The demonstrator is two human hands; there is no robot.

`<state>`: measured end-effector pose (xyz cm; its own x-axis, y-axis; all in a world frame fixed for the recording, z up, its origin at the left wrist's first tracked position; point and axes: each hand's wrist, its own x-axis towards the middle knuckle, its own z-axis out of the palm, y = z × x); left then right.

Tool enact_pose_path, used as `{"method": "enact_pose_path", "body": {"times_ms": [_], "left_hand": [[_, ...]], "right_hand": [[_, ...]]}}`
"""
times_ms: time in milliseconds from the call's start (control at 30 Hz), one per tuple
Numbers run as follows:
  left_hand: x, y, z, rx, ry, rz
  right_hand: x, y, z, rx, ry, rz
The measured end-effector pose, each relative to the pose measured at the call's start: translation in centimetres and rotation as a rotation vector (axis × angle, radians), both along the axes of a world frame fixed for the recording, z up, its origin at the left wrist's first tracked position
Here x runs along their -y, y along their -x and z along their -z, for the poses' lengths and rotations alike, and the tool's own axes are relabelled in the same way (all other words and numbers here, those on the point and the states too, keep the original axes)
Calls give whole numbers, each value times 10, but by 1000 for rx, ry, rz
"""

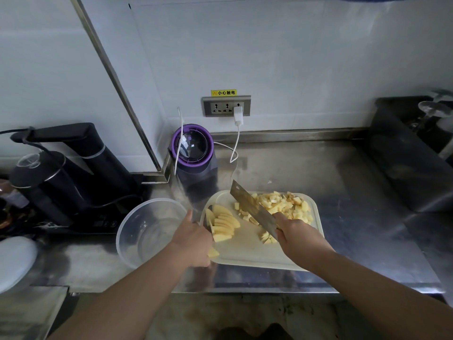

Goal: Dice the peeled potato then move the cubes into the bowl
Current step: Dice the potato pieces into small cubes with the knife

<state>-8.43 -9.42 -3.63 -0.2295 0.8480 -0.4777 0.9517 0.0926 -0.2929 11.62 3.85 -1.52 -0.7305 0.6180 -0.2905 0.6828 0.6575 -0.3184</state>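
A white cutting board (247, 251) lies on the steel counter. On its left side is a fan of pale yellow potato slices (224, 223). A heap of potato cubes (285, 204) fills its far right corner, and a few more cubes (267, 238) lie near the blade. My right hand (297, 233) grips the handle of a cleaver (255, 209), whose blade angles up to the left above the board. My left hand (193, 238) sits at the board's left edge against the slices, fingers curled under; what it holds is hidden. A clear plastic bowl (137, 220) stands left of the board.
A purple-rimmed blender (193, 153) stands behind the board, with a white cable running to a wall socket (226, 106). A black kettle set (56, 173) sits at the left. A dark sink (411, 153) is at the right. The counter's front edge is close.
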Motion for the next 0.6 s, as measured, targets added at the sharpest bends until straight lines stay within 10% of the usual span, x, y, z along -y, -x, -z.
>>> {"method": "enact_pose_path", "body": {"times_ms": [600], "left_hand": [[-2,-23,26,152,-360,-251]], "right_hand": [[0,-11,5,-2,14,-2]]}}
